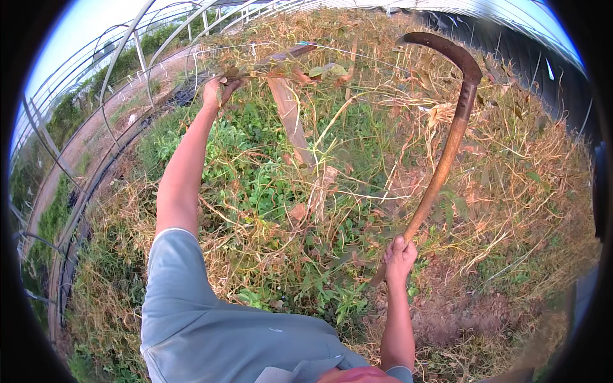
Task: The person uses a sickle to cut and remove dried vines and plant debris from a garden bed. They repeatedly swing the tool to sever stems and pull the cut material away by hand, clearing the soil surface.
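My right hand (400, 260) grips the lower part of a long wooden handle of a sickle (443, 163). Its dark, hooked metal blade (445, 45) is raised at the upper right and curves over to the left. My left arm is stretched forward, and my left hand (218, 93) is closed on a bit of withered vine with leaves (232, 73). Just right of that hand, a weathered wooden stake (289, 115) stands tilted among the plants. Dry, tangled vines (330, 191) spread between my two hands, over green weeds (244, 143).
A thin string (364, 55) runs across the growth ahead. Bare metal hoops (127, 43) of a greenhouse frame curve along the left, beside a dirt path (86, 129). Dark sheeting (517, 67) lines the right side. Bare soil (455, 316) shows near my right forearm.
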`<action>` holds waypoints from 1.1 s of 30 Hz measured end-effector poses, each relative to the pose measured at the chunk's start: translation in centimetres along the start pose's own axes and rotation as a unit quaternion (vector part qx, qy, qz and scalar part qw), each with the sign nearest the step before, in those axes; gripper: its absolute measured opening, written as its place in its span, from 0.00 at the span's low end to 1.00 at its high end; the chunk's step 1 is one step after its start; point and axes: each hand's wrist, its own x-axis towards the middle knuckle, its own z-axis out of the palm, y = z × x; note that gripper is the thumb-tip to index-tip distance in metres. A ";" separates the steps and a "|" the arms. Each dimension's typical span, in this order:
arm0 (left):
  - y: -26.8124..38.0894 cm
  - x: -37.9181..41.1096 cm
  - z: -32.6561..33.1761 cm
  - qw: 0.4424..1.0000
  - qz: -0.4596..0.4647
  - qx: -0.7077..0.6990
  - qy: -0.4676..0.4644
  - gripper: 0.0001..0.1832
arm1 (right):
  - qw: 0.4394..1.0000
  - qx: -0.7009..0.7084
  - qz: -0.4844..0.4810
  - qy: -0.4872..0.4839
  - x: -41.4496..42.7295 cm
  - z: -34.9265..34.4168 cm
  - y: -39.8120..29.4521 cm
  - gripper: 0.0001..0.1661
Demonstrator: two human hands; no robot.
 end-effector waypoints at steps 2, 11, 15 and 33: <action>3.0 -0.4 1.6 0.989 0.101 0.104 0.021 0.20 | 0.999 -0.045 0.012 0.010 0.4 0.2 -0.6 0.25; 10.8 -23.2 -0.6 0.945 0.097 0.208 -0.232 0.15 | 0.992 -0.103 -0.006 -0.065 4.2 9.0 -2.8 0.22; 13.5 -31.0 1.1 0.954 -0.040 0.113 -0.276 0.11 | 0.988 -0.097 0.011 -0.119 5.9 11.8 -2.2 0.24; 27.8 -37.8 13.6 0.759 0.178 0.111 -0.617 0.22 | 0.825 -0.416 -0.381 0.020 19.7 15.5 -7.7 0.29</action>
